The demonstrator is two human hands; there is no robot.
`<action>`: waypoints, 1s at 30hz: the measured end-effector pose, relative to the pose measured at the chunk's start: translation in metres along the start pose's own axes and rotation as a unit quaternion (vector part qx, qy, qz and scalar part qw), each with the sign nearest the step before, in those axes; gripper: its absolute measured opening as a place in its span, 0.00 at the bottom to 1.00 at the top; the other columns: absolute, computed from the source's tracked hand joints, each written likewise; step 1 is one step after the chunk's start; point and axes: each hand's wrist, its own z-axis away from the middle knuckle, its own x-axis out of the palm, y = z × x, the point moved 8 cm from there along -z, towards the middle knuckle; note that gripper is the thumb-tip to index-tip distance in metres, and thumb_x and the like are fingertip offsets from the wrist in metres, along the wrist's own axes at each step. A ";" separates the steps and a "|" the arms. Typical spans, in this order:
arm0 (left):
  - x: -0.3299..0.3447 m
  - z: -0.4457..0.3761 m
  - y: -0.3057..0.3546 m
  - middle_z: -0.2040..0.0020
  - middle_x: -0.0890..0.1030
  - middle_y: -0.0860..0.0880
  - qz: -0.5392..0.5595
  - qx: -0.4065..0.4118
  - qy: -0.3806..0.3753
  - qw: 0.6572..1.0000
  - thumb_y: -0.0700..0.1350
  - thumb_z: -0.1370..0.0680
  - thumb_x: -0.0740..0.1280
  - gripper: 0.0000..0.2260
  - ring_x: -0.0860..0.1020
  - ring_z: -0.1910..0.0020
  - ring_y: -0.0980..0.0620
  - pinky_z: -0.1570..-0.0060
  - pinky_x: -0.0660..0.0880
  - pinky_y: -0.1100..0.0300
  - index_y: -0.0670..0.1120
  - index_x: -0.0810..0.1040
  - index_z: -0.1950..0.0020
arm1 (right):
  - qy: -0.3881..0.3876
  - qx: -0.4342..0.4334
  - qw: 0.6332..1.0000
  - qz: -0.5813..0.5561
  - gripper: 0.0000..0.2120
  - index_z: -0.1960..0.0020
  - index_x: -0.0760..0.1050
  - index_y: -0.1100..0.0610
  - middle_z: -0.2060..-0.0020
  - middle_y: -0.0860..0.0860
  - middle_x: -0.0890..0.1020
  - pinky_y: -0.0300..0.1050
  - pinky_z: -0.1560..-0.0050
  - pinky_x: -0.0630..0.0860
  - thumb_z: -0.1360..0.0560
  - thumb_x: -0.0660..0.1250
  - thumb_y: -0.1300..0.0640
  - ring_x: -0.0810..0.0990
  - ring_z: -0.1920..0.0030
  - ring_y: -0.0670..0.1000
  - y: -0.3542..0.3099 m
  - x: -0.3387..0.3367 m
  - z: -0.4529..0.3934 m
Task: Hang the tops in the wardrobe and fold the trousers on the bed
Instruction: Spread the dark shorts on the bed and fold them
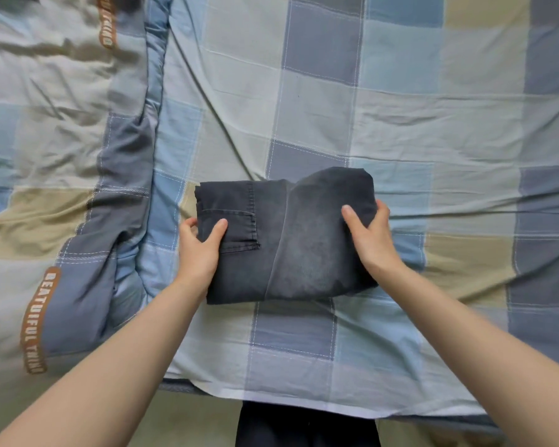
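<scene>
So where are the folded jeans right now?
In the head view, the jeans lie mid-bed on the checked sheet, held between the left hand and right hand, right of the duvet.

Both forearms were bare from the picture's lower corners up to the wrists, with no sleeve showing on either. The left hand and the right hand wore no gloves, rings, watch or bands. Below and between the hands, the person's legs were clad in dark trousers.

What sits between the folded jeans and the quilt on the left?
In the head view, only bare checked sheet lies between the folded jeans and the quilt, plus the left hand gripping the jeans' edge.
</scene>
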 end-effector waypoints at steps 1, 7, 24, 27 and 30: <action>0.000 -0.002 0.002 0.42 0.80 0.50 -0.007 0.004 0.013 1.000 0.55 0.23 0.70 0.22 0.79 0.44 0.53 0.40 0.75 0.52 0.49 0.67 0.35 | 0.031 0.022 0.999 0.028 0.35 0.27 0.56 0.51 0.30 0.53 0.67 0.58 0.30 0.63 0.26 0.61 0.35 0.64 0.30 0.58 -0.001 -0.003 -0.003; -0.015 -0.005 0.029 0.63 0.74 0.52 -0.116 0.144 0.080 0.980 0.48 0.17 0.59 0.07 0.72 0.60 0.50 0.58 0.66 0.56 0.45 0.70 0.49 | 0.109 -0.055 0.983 0.135 0.17 0.52 0.67 0.59 0.54 0.56 0.76 0.50 0.54 0.63 0.18 0.52 0.45 0.71 0.52 0.59 -0.029 -0.016 -0.024; -0.004 0.009 -0.028 0.48 0.83 0.51 -0.034 -0.013 0.008 0.999 0.60 0.27 0.71 0.17 0.81 0.46 0.50 0.40 0.76 0.46 0.50 0.78 0.46 | -0.107 0.050 0.991 -0.070 0.25 0.35 0.71 0.47 0.43 0.43 0.79 0.39 0.46 0.72 0.26 0.62 0.35 0.77 0.45 0.43 0.030 0.008 0.000; 0.000 0.010 -0.027 0.43 0.81 0.51 -0.039 -0.032 0.004 0.999 0.65 0.28 0.68 0.23 0.79 0.42 0.48 0.37 0.74 0.46 0.52 0.77 0.41 | -0.143 0.112 0.981 -0.062 0.31 0.37 0.71 0.48 0.50 0.43 0.79 0.41 0.49 0.73 0.30 0.61 0.28 0.78 0.49 0.45 0.031 0.017 0.001; 0.002 0.011 -0.024 0.39 0.79 0.52 -0.066 -0.034 -0.006 0.997 0.68 0.27 0.65 0.29 0.76 0.38 0.47 0.34 0.71 0.47 0.50 0.74 0.34 | -0.144 0.126 0.980 -0.058 0.39 0.29 0.66 0.54 0.40 0.49 0.77 0.46 0.41 0.70 0.29 0.59 0.28 0.76 0.41 0.52 0.030 0.022 0.004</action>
